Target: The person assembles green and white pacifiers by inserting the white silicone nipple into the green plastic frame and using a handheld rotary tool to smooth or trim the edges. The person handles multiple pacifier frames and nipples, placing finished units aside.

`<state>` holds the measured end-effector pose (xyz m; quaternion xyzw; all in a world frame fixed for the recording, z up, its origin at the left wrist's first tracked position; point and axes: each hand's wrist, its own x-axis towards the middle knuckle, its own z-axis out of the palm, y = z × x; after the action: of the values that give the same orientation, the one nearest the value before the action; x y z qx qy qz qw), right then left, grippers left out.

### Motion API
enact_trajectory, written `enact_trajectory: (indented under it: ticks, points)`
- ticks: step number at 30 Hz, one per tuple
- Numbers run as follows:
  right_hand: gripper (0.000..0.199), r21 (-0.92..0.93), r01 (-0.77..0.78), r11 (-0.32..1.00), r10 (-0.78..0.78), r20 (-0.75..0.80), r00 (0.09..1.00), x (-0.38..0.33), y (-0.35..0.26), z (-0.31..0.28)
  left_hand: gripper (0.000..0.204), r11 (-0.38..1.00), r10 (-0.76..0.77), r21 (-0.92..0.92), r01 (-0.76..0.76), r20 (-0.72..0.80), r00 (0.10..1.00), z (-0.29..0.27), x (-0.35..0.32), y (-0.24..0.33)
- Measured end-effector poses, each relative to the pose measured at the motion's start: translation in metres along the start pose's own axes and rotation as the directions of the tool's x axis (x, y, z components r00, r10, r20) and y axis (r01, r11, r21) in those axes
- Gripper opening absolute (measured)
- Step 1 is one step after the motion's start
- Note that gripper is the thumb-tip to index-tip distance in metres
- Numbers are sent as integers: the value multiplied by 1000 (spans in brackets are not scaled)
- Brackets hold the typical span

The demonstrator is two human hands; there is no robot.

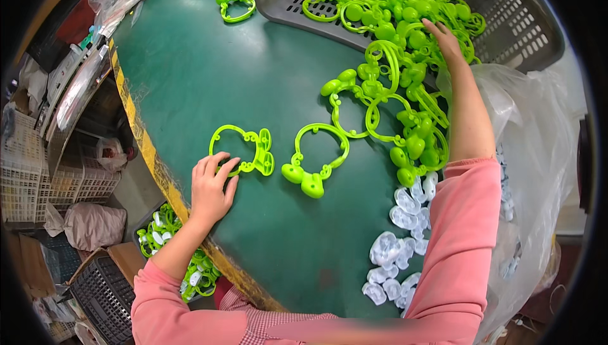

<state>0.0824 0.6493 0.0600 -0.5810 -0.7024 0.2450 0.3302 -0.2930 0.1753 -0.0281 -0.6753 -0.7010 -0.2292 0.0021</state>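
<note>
Your left hand lies flat, fingers spread, pressing a green plastic ring to the green table, apparently to steady it. Your right hand reaches open-fingered into the heap of green rings spilling from the tipped grey basket; whether it grips one, I cannot tell. White plastic pieces lie near your right sleeve.
</note>
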Motion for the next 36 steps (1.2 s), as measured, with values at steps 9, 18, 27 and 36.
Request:
enact_trajectory:
  ticks: [9,18,27,36]
  points:
    - [71,107,90,990,-123,363,924,-73,-40,47,36,1000,11,10,-11,-14,1000,4,4,-2]
    - [35,539,335,772,-465,121,877,-120,-68,33,36,1000,-14,8,14,-5,1000,0,5,-2]
    - [78,-596,-193,780,-104,-427,898,8,67,-28,37,1000,-26,6,26,26,999,2,4,1]
    - [73,-200,362,910,-310,250,917,-60,-6,46,36,1000,-7,21,7,1,1000,2,3,1]
